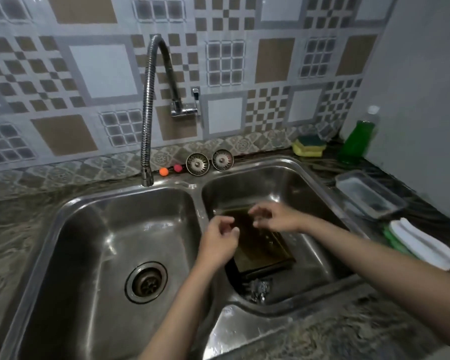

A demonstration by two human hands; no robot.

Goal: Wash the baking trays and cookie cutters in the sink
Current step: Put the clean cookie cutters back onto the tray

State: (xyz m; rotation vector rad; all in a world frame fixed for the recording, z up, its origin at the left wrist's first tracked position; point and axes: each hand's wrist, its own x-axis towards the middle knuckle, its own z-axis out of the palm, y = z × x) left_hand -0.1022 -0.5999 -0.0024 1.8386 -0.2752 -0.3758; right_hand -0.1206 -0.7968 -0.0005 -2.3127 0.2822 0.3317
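Observation:
A dark rectangular baking tray (261,249) lies in the right basin of the steel double sink (294,178). A small cluster of shiny metal cookie cutters (259,291) lies just in front of it on the basin floor. My left hand (218,240) hovers over the tray's left edge with loosely curled fingers and holds nothing. My right hand (273,216) hovers over the tray's far end, fingers also loosely curled and empty. Neither hand touches the tray.
The flexible faucet (148,120) hangs over the empty left basin with its drain (146,281). Two strainer plugs (209,162) lean on the back ledge. A sponge (309,145), a green soap bottle (356,141), a clear container (369,194) and a folded cloth (421,245) sit on the right counter.

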